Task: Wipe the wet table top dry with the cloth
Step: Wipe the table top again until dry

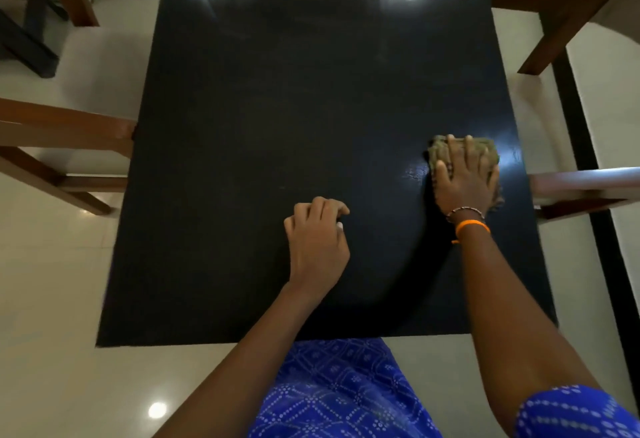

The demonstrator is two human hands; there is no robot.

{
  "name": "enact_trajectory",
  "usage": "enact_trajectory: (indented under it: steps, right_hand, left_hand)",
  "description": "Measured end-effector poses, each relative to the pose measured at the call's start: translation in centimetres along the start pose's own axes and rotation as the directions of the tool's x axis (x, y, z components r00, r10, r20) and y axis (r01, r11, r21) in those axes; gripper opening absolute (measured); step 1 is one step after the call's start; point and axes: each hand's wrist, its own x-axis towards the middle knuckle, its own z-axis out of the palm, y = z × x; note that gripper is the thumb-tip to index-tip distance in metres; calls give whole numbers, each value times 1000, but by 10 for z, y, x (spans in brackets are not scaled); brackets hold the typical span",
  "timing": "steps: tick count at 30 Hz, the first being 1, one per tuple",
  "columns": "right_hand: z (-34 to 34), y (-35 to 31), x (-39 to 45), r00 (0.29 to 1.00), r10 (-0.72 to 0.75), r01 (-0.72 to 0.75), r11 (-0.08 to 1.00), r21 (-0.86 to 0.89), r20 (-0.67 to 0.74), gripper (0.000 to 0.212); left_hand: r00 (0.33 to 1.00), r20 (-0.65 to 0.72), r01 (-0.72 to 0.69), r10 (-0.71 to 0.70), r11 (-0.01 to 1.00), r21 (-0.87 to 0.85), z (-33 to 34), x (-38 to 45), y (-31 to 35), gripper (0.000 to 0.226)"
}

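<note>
Right hand (465,178) flat atop cloth (485,148); left hand (317,240) loosely curled on table (277,108).

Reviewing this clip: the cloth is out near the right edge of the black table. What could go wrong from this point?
1. The right hand presses the cloth flat close to the table top's right edge; an outward stroke might carry it off the side onto the wooden chair.
2. A wet sheen shows just left of the cloth; it may be missed.
3. The left hand rests with curled fingers on the surface and could leave marks on it.
</note>
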Motion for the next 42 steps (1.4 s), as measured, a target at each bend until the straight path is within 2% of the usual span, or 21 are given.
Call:
enact_trajectory:
  steps: [4,10,17,20,27,32,37,39,42]
  right_hand:
    - [-8,65,-2,997,83,-83,996,-16,-7,57]
    - [-15,94,27,1000,15,-15,1000,5,-12,57]
    - [-24,94,95,992,-96,84,986,146,81,58]
    - [-24,92,99,992,-108,96,980,172,63,58]
    - [-19,116,27,987,-150,150,989,12,54,61]
    - [-23,145,-65,998,-20,11,989,146,58,63]
    - [-27,170,-149,996,66,-75,985,154,59,62]
    - [-27,168,-150,993,95,-104,986,130,77,61]
    - [-26,154,-106,994,80,-88,990,106,77,63]
  left_hand:
    - [996,78,-51,50,999,15,27,-5,44,25]
    - [983,144,-118,113,993,26,69,-8,114,25]
    - [999,52,-2,-2,997,76,96,-16,154,24]
    - [999,37,37,-40,996,79,99,-21,158,24]
    - [996,87,26,-33,996,83,114,-36,177,27]
    - [991,133,-40,30,997,71,125,-51,186,27]
    - [988,153,-38,29,998,56,130,-63,182,26]
    - [990,141,-28,22,999,40,129,-69,178,25]
    - [994,104,-13,11,1000,20,127,-75,171,23]
